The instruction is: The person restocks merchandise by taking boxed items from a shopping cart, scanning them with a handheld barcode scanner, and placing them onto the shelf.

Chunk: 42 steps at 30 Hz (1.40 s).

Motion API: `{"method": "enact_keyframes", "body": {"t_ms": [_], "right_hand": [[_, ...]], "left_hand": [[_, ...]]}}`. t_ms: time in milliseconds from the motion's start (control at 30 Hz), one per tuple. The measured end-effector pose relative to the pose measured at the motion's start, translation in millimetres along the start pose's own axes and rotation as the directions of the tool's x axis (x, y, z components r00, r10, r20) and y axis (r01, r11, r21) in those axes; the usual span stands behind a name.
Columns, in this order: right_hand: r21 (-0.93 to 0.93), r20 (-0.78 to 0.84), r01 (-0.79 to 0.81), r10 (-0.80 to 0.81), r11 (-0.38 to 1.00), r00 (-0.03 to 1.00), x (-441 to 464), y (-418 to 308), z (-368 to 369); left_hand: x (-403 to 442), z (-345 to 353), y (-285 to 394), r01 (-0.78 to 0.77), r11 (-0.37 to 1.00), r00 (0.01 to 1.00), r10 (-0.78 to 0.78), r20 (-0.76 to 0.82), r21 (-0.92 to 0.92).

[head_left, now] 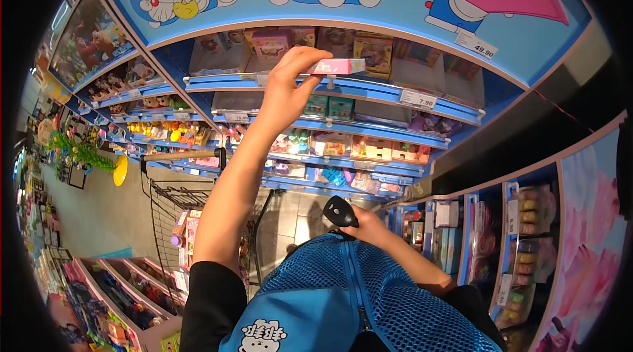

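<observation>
My left hand is raised in front of the upper shelf, fingers closed on one end of a small flat pink box. The box is held level, just before the shelf's front edge, with several colourful boxes behind it. Lower down, near my body, my right hand is wrapped round a black handheld device, which looks like a barcode scanner; most of its grip is hidden in the hand. A blue mesh vest covers my front.
Blue-edged shelves of boxed toys and price tags stand ahead, under a cartoon-cat sign. A black wire shopping cart with boxed goods is at my left. A lower shelf rack closes in on the right, a pink-edged display bin at lower left.
</observation>
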State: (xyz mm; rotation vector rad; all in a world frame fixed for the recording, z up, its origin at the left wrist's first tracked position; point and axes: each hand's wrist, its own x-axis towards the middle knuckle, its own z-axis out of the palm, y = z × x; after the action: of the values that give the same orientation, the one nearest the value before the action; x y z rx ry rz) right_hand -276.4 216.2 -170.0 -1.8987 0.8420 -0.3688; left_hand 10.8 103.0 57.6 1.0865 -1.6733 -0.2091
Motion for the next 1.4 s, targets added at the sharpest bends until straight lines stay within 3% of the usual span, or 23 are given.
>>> {"method": "enact_keyframes", "body": {"t_ms": [233,467,567,700,800,900,1000,1133,1300,1400], "right_hand": [[-0.017,-0.017,-0.049,0.049,0.999,0.999,-6,3,-3],[0.067,-0.068,-0.022,0.027,0.998,0.997,-11,19,-7],[0.085,-0.075,-0.078,0.084,0.993,0.994,-11,20,-14],[0.084,-0.071,-0.094,0.100,0.992,0.992,-10,25,-20],[0.072,-0.059,-0.105,0.109,0.992,0.992,-7,26,-23],[0.063,-0.055,-0.105,0.109,0.992,0.993,-4,26,-26],[0.070,-0.043,-0.104,0.107,0.992,0.993,-3,27,-30],[0.048,-0.020,-0.104,0.105,0.993,0.994,1,26,-34],[0.024,-0.008,-0.112,0.112,0.993,0.994,5,23,-37],[0.017,-0.001,-0.141,0.141,0.990,0.990,5,20,-39]], "left_hand": [[34,37,-15,-0.025,1.000,0.993,0.024,0.115,0.009],[53,66,-38,0.011,0.976,0.996,-0.030,0.087,0.217],[59,80,-55,0.091,0.954,0.980,-0.138,0.146,0.286],[62,89,-56,0.101,0.955,0.974,-0.152,0.167,0.280],[72,92,-65,0.223,0.852,0.914,-0.352,0.203,0.473],[80,91,-67,0.264,0.818,0.869,-0.432,0.243,0.511],[86,88,-66,0.379,0.814,0.788,-0.533,0.308,0.440],[90,86,-91,0.254,0.851,0.827,-0.437,0.352,0.459],[97,79,-70,0.350,0.813,0.788,-0.524,0.323,0.465],[97,79,-93,0.311,0.865,0.813,-0.456,0.361,0.393]]}}
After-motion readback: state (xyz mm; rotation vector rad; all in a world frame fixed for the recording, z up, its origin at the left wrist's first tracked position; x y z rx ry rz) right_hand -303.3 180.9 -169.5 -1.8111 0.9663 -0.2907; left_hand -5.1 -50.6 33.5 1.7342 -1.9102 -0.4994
